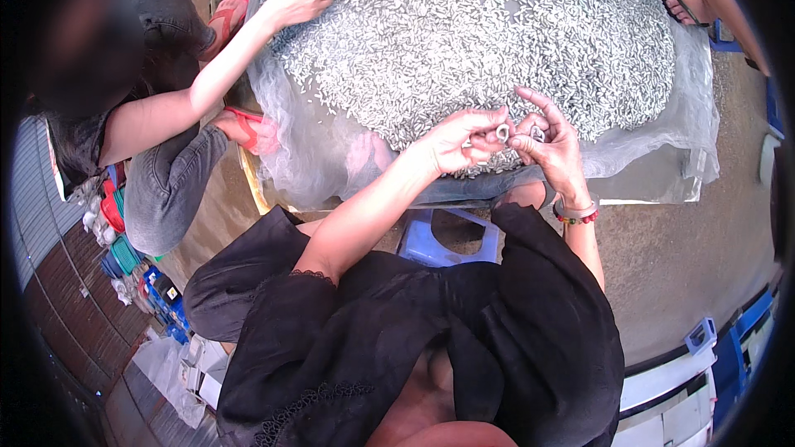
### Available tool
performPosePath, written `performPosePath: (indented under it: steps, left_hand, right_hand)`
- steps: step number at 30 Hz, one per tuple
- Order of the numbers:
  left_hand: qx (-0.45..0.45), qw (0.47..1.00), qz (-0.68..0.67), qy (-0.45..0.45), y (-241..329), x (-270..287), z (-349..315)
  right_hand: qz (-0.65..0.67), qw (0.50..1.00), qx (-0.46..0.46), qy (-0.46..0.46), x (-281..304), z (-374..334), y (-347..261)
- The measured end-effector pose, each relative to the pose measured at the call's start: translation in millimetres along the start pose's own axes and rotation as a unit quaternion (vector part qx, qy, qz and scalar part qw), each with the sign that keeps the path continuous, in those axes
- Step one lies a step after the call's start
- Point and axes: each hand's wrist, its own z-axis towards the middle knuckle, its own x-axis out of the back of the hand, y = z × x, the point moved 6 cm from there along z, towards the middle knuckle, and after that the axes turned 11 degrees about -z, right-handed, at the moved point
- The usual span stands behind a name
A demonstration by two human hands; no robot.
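A wide heap of small silvery-white and dark grey pieces [397, 58] covers the sheet in front of me; their exact kind cannot be made out. Over the heap's near edge, my left hand [468, 141] pinches a small pale ring-shaped piece [503, 132] between thumb and fingers. Just beside it, my right hand [556, 149] has its thumb and bent fingers closed on another small silvery piece [537, 134], with one finger stretched out. The two hands almost touch. A beaded bracelet [577, 213] circles my right wrist.
Crumpled clear plastic sheeting [650, 157] lies under the heap. To the left, a seated person's hand [302, 0] reaches into the pieces. Another person's sandalled foot [683, 4] rests at the far right. A blue plastic stool [447, 240] is beneath me.
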Motion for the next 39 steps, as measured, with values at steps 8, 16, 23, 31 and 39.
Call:
performPosePath:
  steps: [8,16,23,31,39]
  left_hand:
    - [-0.207,0.880,0.411,0.117,29,-9,1]
    - [-0.243,0.940,0.236,0.043,27,-15,9]
    - [-0.413,0.748,0.493,0.165,46,-42,-8]
    - [-0.178,0.970,0.015,0.163,-20,-8,9]
    - [-0.171,0.943,-0.265,0.105,-43,-36,21]
  right_hand:
    - [-0.026,0.996,-0.041,0.078,10,11,25]
    - [0.269,0.957,-0.107,0.038,17,20,39]
    - [0.217,0.969,-0.058,0.105,21,25,45]
    - [0.034,0.962,0.092,0.256,20,-2,27]
    - [-0.407,0.779,0.382,0.286,6,-21,-38]
